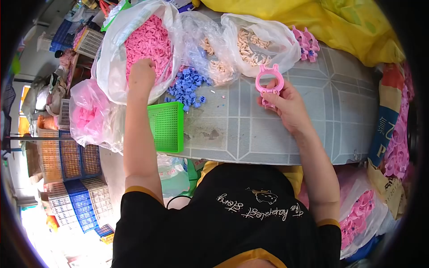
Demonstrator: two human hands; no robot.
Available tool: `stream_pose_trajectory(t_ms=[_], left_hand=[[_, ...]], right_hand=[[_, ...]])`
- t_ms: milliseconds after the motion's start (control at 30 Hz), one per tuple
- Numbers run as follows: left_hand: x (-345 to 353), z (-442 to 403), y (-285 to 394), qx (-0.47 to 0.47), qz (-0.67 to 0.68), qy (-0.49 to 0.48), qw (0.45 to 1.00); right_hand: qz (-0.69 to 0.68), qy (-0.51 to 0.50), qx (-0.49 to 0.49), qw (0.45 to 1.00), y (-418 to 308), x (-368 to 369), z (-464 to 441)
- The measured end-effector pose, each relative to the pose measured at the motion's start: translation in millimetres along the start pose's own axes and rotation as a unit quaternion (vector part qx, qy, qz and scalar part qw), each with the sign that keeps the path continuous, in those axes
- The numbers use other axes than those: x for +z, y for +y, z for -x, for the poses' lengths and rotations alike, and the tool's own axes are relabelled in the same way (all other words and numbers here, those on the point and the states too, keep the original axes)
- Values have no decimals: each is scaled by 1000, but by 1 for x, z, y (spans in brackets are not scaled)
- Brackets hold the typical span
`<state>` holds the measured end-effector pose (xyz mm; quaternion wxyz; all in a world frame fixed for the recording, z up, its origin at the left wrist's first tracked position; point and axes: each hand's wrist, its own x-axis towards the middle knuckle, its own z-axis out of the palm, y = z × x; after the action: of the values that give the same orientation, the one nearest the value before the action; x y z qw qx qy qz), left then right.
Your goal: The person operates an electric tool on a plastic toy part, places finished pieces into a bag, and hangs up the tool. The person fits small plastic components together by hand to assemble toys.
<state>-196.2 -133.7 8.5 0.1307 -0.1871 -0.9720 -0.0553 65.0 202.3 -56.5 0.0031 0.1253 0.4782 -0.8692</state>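
My left hand (142,75) reaches into a white plastic bag heaped with small pink plastic pieces (154,38). Its fingers are curled together among the pieces, and what they pinch, if anything, is hidden. Over the table's right half, my right hand (288,100) grips a pink plastic ring-shaped frame (258,82) with two ear-like tips at the top. Thumb and fingers close on the frame's lower end. A pile of blue plastic clips (187,87) lies right of my left hand. Two similar pink frames with blue parts (306,44) lie at the back right.
Bags of beige pieces (254,49) stand at the back of the grey table (268,143). A green basket (166,127) sits at the front left, beside a bag of pink parts (89,111). Yellow sheeting (313,18) covers the far edge. Stacked crates (73,161) stand left.
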Motion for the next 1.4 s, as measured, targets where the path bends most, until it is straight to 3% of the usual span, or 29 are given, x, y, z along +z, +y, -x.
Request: stream_pose_trajectory(t_ms=[133, 233, 367, 467, 567, 700, 800, 867, 967, 1100, 1200, 1300, 1400], left_hand=[[32, -5, -30, 29, 16, -113, 993], [26, -5, -16, -23, -34, -136, 990], [32, 0, -25, 1, 26, -14, 1000], [19, 7, 0, 4, 116, 35, 993], [13, 13, 30, 107, 73, 108, 986], [12, 15, 46, 90, -6, 43, 995], [-11, 32, 96, 133, 102, 77, 983], [-17, 51, 133, 96, 294, 14, 951], [-19, 75, 165, 80, 460, -89, 880], [-19, 84, 188, 66, 609, -173, 771], [-20, 85, 195, 65, 606, -216, 763], [-25, 92, 202, 72, 597, -214, 770], [-29, 95, 207, 107, 548, -189, 808]], right_hand=[[-1, -15, -6, 1000, 0, -1, 0], [-7, -3, 8, 1000, -4, 0, 3], [-12, -40, 7, 999, 0, -3, 4], [-110, -30, 20, 993, -9, 5, 7], [-107, -17, 21, 994, -14, 4, 9], [-118, -46, 10, 992, -15, 0, 8], [-51, -59, -14, 997, -6, -8, 4], [22, -44, -20, 999, -9, -1, 5], [48, -40, -157, 986, 6, 5, 3], [268, -4, -337, 903, 11, 0, 4], [450, -3, -471, 759, 10, 1, 12], [455, -28, -565, 688, 12, 3, 7], [466, -25, -575, 672, 10, 5, 11]])
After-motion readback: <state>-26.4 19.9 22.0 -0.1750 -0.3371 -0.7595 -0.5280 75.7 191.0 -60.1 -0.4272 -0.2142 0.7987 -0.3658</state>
